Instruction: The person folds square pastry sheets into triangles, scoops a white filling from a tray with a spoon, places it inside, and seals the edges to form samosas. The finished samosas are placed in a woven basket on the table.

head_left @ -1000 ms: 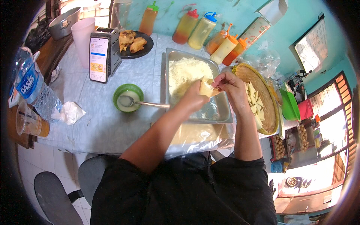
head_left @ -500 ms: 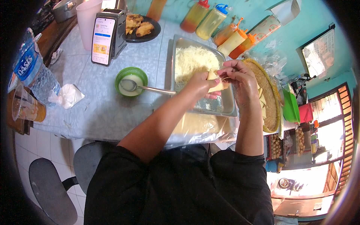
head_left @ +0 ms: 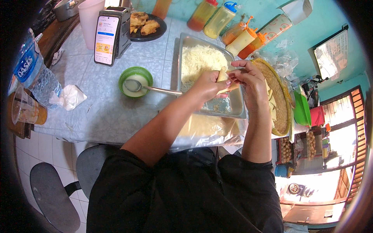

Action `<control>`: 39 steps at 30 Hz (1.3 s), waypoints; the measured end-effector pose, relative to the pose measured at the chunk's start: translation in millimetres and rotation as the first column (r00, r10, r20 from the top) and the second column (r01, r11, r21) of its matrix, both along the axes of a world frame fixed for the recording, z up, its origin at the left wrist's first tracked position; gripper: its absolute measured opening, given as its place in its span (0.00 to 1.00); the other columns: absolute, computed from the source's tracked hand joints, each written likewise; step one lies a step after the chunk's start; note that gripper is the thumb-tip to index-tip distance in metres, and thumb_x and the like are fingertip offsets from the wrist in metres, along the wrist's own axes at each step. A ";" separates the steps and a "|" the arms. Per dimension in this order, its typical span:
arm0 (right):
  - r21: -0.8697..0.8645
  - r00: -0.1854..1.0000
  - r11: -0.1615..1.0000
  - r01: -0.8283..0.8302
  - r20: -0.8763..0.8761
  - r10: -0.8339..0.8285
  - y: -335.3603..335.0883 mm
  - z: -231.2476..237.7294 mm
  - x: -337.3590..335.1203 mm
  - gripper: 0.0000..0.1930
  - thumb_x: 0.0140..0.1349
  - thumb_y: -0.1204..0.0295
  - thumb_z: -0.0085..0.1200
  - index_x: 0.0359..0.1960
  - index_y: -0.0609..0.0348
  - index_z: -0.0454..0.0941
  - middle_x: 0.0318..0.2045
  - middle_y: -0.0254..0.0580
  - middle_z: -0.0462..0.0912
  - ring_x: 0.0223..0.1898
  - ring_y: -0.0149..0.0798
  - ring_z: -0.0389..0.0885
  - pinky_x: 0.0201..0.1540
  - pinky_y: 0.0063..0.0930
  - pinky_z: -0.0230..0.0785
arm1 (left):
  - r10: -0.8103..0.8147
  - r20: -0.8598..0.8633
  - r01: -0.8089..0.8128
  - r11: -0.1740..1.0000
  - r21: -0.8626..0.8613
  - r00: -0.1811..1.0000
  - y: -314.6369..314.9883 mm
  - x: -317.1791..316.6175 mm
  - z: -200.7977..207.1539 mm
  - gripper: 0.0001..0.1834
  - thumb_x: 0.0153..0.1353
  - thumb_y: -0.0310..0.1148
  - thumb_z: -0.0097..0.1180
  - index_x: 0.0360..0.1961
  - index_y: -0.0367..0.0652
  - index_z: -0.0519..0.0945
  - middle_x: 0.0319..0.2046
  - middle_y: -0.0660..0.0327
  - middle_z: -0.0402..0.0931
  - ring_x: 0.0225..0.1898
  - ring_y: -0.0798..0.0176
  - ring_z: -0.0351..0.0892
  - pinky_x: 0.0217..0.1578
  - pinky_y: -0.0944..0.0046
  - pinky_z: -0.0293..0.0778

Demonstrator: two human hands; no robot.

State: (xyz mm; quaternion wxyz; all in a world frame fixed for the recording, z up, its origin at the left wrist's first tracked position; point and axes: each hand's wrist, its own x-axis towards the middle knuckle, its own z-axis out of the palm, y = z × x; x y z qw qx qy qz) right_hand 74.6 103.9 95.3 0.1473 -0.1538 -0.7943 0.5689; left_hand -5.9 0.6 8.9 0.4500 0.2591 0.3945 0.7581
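A pale yellow pastry wrapper (head_left: 222,74) is folded up in my left hand (head_left: 210,86), thumb on top and fingers beneath. My right hand (head_left: 250,80) meets it from the right, thumb and fingertips pinching its edge; the exact grip is partly hidden. Both hands are over the near right part of a metal tray (head_left: 180,64), which holds a heap of fine pale shreds (head_left: 202,60), like grated cheese. To the left stands a green bowl (head_left: 123,73) of whitish liquid with a metal spoon (head_left: 161,91) resting in it, its handle reaching to the tray.
Right of the tray, a round woven basket (head_left: 283,97) holds several pale folded pieces (head_left: 271,103). Plastic-wrapped sheets (head_left: 208,126) lie at the table's near edge. Sauce bottles (head_left: 219,20), a plate of fried food (head_left: 159,33), a propped phone (head_left: 106,42) and a water bottle (head_left: 37,77) stand around.
The wrapper has been folded further, and one corner now points up between my hands. My right fingers have come in closer against it. The whole view has shifted slightly.
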 end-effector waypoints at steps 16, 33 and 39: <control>0.118 0.971 0.982 0.147 -0.208 -0.120 -16.2 -10.9 -0.7 0.14 0.55 0.73 0.48 0.43 0.62 0.73 0.32 0.38 0.75 0.32 0.28 0.72 0.37 0.21 0.62 | 0.091 0.094 -0.088 0.995 -0.037 0.991 -0.3 -2.9 -0.2 0.13 0.59 0.28 0.53 0.44 0.33 0.74 0.40 0.55 0.77 0.37 0.65 0.78 0.38 0.66 0.76; -0.688 0.894 0.663 -0.294 -0.443 -0.064 -16.6 -72.4 28.8 0.34 0.52 0.68 0.51 0.62 0.65 0.57 0.50 0.47 0.73 0.46 0.41 0.75 0.46 0.35 0.70 | 0.007 -0.138 0.008 0.994 0.106 0.990 -0.6 5.8 -3.4 0.15 0.56 0.29 0.56 0.44 0.35 0.75 0.38 0.60 0.77 0.39 0.69 0.77 0.36 0.69 0.77; -0.471 0.915 0.876 -0.097 -0.389 -0.108 -5.5 -86.1 31.0 0.26 0.58 0.71 0.47 0.59 0.66 0.62 0.50 0.46 0.74 0.50 0.39 0.74 0.45 0.30 0.70 | -0.038 -0.028 0.040 0.996 0.083 0.999 -2.5 9.4 -0.6 0.12 0.59 0.30 0.54 0.43 0.35 0.75 0.38 0.62 0.77 0.40 0.70 0.76 0.39 0.69 0.77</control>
